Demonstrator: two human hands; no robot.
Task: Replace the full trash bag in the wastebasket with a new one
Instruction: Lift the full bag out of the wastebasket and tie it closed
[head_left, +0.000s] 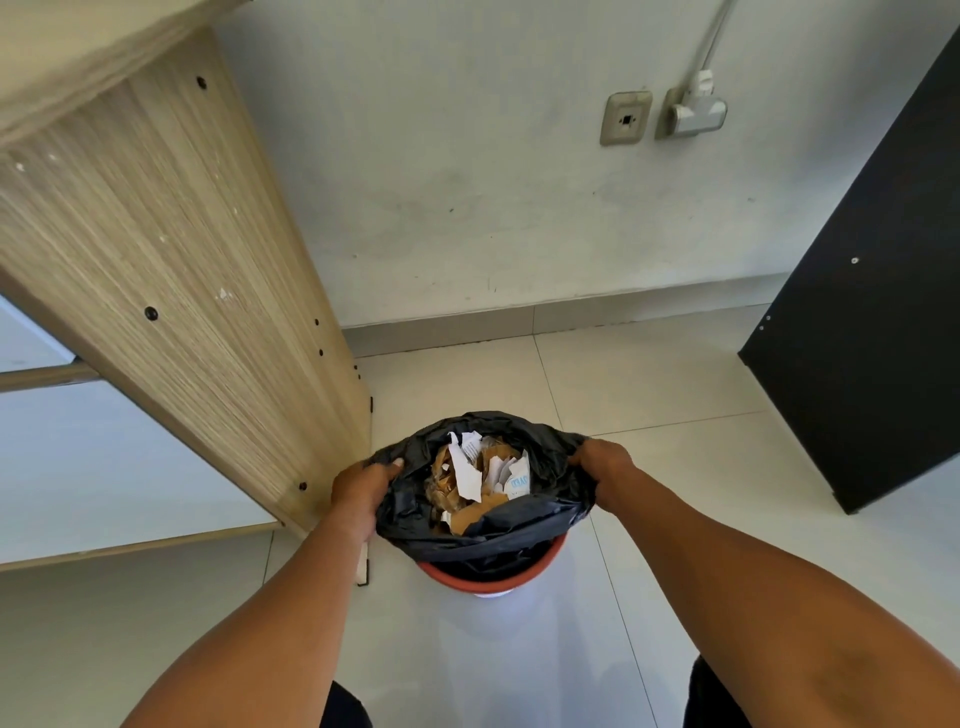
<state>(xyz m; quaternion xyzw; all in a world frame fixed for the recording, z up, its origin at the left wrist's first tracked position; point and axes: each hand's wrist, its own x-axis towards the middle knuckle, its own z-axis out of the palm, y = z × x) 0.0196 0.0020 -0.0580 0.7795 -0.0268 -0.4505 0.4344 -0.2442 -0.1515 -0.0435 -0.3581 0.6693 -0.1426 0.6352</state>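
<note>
My left hand (361, 486) is closed on the left edge of the crumpled black plastic trash bag (498, 530), thumb lying along the top of the rim and the other fingers curled under the plastic, out of sight. My right hand (605, 467) is closed the same way on the bag's right edge, knuckles up, fingers folded into the gathered film. Between my two hands the bag's mouth gapes open, and inside I see torn scraps of white paper and brown cardboard (480, 480) heaped close to the top.

The bag sits in a round wastebasket with an orange-red rim (540, 569); only the near arc of that rim shows below the bunched plastic, with a pale body just under it. The bag's edge is pulled up off the rim on the near side. The wastebasket stands on a floor of large pale glossy tiles (649, 384).

Just to its left is the tall light wood-grain side panel of a desk (171, 270), its foot close beside my left hand. Well apart to the right leans a flat black board (872, 332). Behind is a white wall with a grey socket plate (626, 118) and, beside it, a white plug adapter with a cable (696, 111) running upward.
</note>
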